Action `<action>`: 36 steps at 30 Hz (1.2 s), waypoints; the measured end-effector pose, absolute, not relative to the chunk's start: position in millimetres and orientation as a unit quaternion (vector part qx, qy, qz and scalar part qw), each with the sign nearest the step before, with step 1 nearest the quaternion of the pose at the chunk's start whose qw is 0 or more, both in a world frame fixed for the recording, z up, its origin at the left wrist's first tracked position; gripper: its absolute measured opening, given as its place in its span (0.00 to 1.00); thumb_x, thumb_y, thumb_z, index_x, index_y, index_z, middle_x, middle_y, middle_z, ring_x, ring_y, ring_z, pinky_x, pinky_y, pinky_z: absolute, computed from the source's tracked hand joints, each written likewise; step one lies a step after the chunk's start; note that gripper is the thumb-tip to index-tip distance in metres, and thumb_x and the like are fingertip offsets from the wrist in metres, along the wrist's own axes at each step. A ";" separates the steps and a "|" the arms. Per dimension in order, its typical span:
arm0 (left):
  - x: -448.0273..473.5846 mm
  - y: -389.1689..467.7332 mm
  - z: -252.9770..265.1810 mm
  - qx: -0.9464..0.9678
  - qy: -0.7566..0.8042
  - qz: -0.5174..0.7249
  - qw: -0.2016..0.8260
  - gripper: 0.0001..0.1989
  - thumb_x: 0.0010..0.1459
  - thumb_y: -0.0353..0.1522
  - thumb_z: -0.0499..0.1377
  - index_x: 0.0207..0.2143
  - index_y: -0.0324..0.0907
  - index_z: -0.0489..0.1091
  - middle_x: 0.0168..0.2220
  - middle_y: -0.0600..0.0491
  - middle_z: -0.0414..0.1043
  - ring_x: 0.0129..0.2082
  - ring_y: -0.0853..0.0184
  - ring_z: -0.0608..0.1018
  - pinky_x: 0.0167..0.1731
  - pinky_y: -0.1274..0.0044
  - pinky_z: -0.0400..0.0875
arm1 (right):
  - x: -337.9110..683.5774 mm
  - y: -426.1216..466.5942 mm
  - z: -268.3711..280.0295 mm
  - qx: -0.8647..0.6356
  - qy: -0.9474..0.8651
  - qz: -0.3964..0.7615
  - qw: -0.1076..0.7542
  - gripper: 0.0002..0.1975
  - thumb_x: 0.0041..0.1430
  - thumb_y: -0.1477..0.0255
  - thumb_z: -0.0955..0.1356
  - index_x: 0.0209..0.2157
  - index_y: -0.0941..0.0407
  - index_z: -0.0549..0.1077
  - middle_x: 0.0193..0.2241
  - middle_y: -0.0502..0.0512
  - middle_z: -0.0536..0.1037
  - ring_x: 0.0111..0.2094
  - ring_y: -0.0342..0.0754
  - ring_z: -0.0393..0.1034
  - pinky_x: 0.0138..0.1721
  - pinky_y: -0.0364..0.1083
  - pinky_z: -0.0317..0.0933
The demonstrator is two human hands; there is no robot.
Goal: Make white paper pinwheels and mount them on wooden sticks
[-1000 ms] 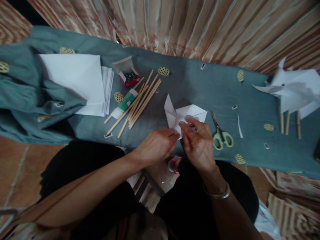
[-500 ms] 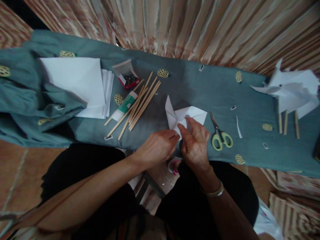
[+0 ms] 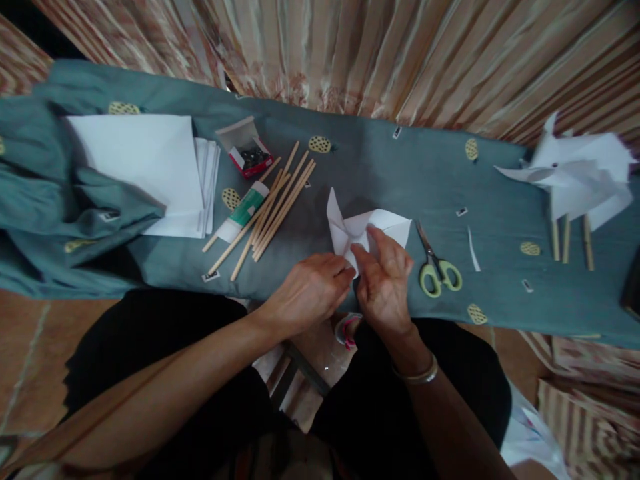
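A white paper pinwheel (image 3: 340, 235), folded and with one pointed blade standing up, is between my hands near the cloth's front edge. My left hand (image 3: 314, 287) pinches its lower corner; the fingertips are partly hidden. From the right, the thumb and forefinger of my right hand (image 3: 386, 285) grip the paper near its middle. Right of that hand lie scissors (image 3: 436, 269) with pale green handles. To the left are several thin wooden sticks (image 3: 283, 212), a green and white glue tube (image 3: 243, 212) and an open red box (image 3: 253, 160) of small dark pieces.
White paper sheets (image 3: 135, 160) lie at the left, partly under folds of the green cloth (image 3: 370, 160). Finished-looking pinwheels (image 3: 585, 167) on sticks rest at the far right. A thin paper strip (image 3: 473, 249) lies beyond the scissors. A striped curtain (image 3: 340, 53) hangs behind.
The whole view has shifted slightly, so things appear a little further left. Both hands stay on the paper pinwheel, with the right fingers moved only slightly.
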State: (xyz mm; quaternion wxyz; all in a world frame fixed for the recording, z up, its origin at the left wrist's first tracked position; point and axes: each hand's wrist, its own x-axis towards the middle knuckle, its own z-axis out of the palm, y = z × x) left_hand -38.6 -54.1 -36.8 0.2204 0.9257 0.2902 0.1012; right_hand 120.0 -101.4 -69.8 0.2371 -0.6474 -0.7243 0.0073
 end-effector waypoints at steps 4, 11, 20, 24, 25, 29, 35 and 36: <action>-37.9 -53.2 -39.2 0.927 0.295 0.108 0.206 0.08 0.62 0.28 0.54 0.40 0.37 0.72 0.38 0.47 0.74 0.38 0.61 0.76 0.40 0.70 0.73 | 122.1 -101.9 -64.7 -0.651 -0.724 0.017 0.227 0.20 0.62 0.78 0.60 0.52 0.51 0.72 0.61 0.60 0.65 0.61 0.60 0.59 0.54 0.60 0.58; -39.1 -52.7 -41.9 0.927 0.286 0.143 0.197 0.08 0.62 0.28 0.53 0.37 0.37 0.73 0.37 0.47 0.72 0.39 0.62 0.74 0.41 0.70 0.72 | 145.8 -91.5 -52.7 -0.657 -0.700 0.022 0.277 0.21 0.63 0.76 0.58 0.55 0.53 0.70 0.57 0.59 0.71 0.58 0.55 0.65 0.57 0.59 0.59; -54.3 -27.5 -38.3 0.928 0.302 0.161 0.151 0.11 0.60 0.25 0.53 0.39 0.37 0.75 0.40 0.46 0.71 0.41 0.61 0.74 0.42 0.68 0.72 | 172.4 -62.3 -47.3 -0.686 -0.689 0.039 0.231 0.22 0.65 0.68 0.60 0.57 0.63 0.69 0.50 0.69 0.77 0.52 0.59 0.71 0.53 0.61 0.63; -61.2 -15.9 -38.0 0.928 0.315 0.164 0.114 0.12 0.59 0.24 0.53 0.39 0.39 0.75 0.42 0.47 0.71 0.43 0.60 0.73 0.44 0.67 0.71 | 169.4 -73.4 -41.0 -0.706 -0.664 0.042 0.244 0.20 0.63 0.66 0.62 0.52 0.59 0.74 0.43 0.64 0.81 0.43 0.57 0.77 0.48 0.59 0.67; -62.2 -14.6 -37.2 0.927 0.316 0.167 0.112 0.12 0.59 0.24 0.53 0.40 0.39 0.75 0.42 0.47 0.71 0.44 0.60 0.73 0.45 0.67 0.71 | 168.1 -77.3 -39.2 -0.713 -0.654 0.050 0.246 0.20 0.62 0.65 0.63 0.51 0.58 0.75 0.41 0.63 0.82 0.41 0.56 0.77 0.46 0.57 0.68; -62.2 -19.5 -31.8 0.925 0.309 0.186 0.116 0.13 0.61 0.26 0.52 0.45 0.38 0.73 0.46 0.45 0.70 0.47 0.58 0.71 0.48 0.66 0.69 | 162.9 -91.7 -34.4 -0.752 -0.612 0.078 0.232 0.19 0.60 0.64 0.64 0.48 0.57 0.77 0.33 0.59 0.83 0.34 0.55 0.78 0.39 0.54 0.70; -57.3 -40.2 -29.1 0.936 0.273 0.195 0.110 0.11 0.62 0.35 0.56 0.44 0.42 0.72 0.50 0.47 0.71 0.52 0.56 0.69 0.52 0.59 0.62 | 162.0 -100.4 -34.5 -0.750 -0.624 0.073 0.207 0.20 0.61 0.62 0.63 0.46 0.58 0.78 0.30 0.59 0.83 0.31 0.54 0.77 0.35 0.52 0.69; -57.4 -41.7 -29.2 0.935 0.277 0.198 0.103 0.11 0.62 0.34 0.55 0.44 0.42 0.72 0.51 0.47 0.71 0.53 0.55 0.68 0.53 0.58 0.60 | 162.4 -100.8 -34.7 -0.749 -0.626 0.071 0.203 0.20 0.61 0.62 0.63 0.46 0.58 0.78 0.30 0.60 0.82 0.30 0.54 0.77 0.35 0.52 0.69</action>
